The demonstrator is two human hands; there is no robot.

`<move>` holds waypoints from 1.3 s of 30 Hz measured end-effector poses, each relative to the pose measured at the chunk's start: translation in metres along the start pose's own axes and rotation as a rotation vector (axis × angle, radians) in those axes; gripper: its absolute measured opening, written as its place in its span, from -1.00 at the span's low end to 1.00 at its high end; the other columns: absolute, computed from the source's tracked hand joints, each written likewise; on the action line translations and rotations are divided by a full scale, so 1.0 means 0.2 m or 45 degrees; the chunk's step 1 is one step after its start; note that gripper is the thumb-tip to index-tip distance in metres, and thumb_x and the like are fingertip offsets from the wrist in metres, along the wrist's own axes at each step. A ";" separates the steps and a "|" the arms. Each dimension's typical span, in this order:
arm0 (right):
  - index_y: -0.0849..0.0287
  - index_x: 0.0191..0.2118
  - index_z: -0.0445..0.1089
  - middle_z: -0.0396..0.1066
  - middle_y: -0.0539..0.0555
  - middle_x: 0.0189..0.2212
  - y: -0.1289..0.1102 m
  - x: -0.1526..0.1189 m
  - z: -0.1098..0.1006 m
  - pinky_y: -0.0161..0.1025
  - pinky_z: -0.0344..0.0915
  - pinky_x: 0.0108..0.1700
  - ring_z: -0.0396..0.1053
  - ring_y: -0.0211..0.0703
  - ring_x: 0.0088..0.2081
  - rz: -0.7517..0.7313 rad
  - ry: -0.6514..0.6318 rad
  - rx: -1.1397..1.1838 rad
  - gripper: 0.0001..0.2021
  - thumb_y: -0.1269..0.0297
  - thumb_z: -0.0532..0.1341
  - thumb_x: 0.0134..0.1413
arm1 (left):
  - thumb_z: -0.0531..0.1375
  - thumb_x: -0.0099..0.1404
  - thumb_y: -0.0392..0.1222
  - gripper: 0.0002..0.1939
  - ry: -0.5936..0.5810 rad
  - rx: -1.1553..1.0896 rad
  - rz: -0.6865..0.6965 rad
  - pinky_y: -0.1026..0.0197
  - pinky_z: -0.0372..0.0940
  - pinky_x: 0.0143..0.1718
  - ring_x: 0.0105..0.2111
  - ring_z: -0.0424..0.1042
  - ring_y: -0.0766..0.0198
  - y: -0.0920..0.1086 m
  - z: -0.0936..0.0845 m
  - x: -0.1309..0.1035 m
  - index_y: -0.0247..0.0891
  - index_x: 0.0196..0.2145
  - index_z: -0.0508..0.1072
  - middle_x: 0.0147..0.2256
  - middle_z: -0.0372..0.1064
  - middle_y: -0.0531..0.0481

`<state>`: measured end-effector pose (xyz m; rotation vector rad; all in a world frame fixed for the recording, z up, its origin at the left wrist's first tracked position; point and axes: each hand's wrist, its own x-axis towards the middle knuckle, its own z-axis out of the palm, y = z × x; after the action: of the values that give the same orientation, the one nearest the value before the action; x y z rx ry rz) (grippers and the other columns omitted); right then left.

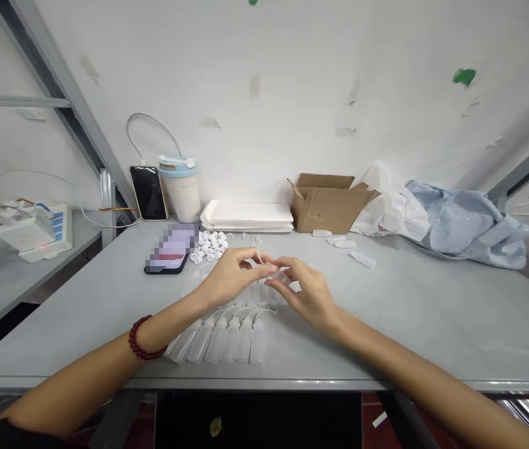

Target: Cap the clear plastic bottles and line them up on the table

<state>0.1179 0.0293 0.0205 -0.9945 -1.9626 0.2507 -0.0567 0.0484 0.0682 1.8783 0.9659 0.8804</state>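
My left hand (233, 274) pinches a white cap with a thin curved tube (258, 248) above the middle of the table. Close against it, my right hand (308, 290) grips a small translucent bottle (280, 278) between thumb and fingers; the fingertips of both hands nearly meet at the bottle's top. Below the hands lies a row of translucent bottles (231, 340) with thin bent tubes on their tops. More bottles lie behind that row, partly hidden by my hands. A pile of small white caps (209, 246) sits beyond my left hand.
A phone (171, 249) lies left of the caps. Behind stand another phone (149, 193), a cup (182, 190), a white stack (248, 217) and an open cardboard box (327, 209). Several loose bottles (362, 259) lie before the box. A plastic bag (390, 202) and blue cloth (470, 221) are at right.
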 end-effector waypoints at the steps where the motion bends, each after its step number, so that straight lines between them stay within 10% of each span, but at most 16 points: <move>1: 0.12 -0.13 0.28 0.47 0.12 -0.25 -0.01 0.00 0.00 -0.26 0.38 -0.38 0.45 -0.19 -0.41 0.035 -0.007 0.040 -0.81 0.25 0.18 0.13 | 0.19 0.23 -0.07 -0.79 -0.017 -0.031 0.005 0.23 0.27 -0.27 -0.29 0.43 0.23 -0.01 0.00 0.00 -0.23 -0.30 0.53 -0.31 0.50 0.01; 15: 0.11 -0.07 0.24 0.44 0.11 -0.18 -0.06 0.02 -0.05 -0.26 0.41 -0.36 0.46 -0.23 -0.41 0.129 -0.043 0.227 -0.77 0.26 0.15 0.14 | 0.24 0.18 -0.16 -0.66 0.140 -0.013 0.024 0.11 0.34 -0.12 -0.17 0.43 0.16 0.01 0.00 -0.03 -0.26 -0.08 0.45 -0.16 0.47 -0.06; 20: 0.15 -0.17 0.28 0.42 0.08 -0.29 -0.06 0.04 -0.07 -0.28 0.36 -0.44 0.49 -0.18 -0.43 0.427 -0.028 0.404 -0.74 0.16 0.23 0.05 | 0.13 0.25 -0.32 -0.69 0.452 0.549 0.564 0.04 0.28 -0.07 -0.09 0.32 0.14 -0.01 -0.01 -0.04 -0.28 -0.03 0.34 -0.10 0.36 -0.13; 26: 0.17 -0.20 0.28 0.40 0.07 -0.28 -0.07 0.06 -0.08 -0.29 0.38 -0.46 0.48 -0.20 -0.42 0.608 -0.060 0.662 -0.71 0.13 0.25 0.00 | 0.07 0.29 -0.32 -0.70 0.037 0.954 0.913 -0.07 0.25 -0.02 0.00 0.21 0.03 -0.02 0.00 -0.05 -0.32 -0.01 0.30 -0.05 0.30 -0.20; 33: 0.19 -0.26 0.29 0.42 0.02 -0.41 -0.10 0.07 -0.09 -0.31 0.37 -0.45 0.43 -0.24 -0.43 0.605 -0.101 0.744 -0.77 0.16 0.24 0.01 | 0.11 0.29 -0.26 -0.67 0.068 1.003 0.866 -0.09 0.24 -0.03 0.00 0.19 -0.02 0.00 0.03 -0.08 -0.36 0.01 0.26 -0.04 0.28 -0.25; 39: 0.20 -0.52 0.33 0.39 0.00 -0.61 -0.09 0.09 -0.20 -0.31 0.29 -0.44 0.33 -0.28 -0.53 0.409 -0.453 0.579 -0.69 0.29 -0.01 0.20 | 0.22 0.17 -0.23 -0.60 -0.204 0.685 0.586 0.02 0.24 -0.07 -0.05 0.22 0.06 0.11 -0.01 -0.14 -0.24 -0.03 0.31 -0.11 0.31 -0.12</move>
<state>0.1345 0.0229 0.0646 -0.9994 -1.9142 1.0667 -0.0647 0.0176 0.0829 2.6602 0.7236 0.7529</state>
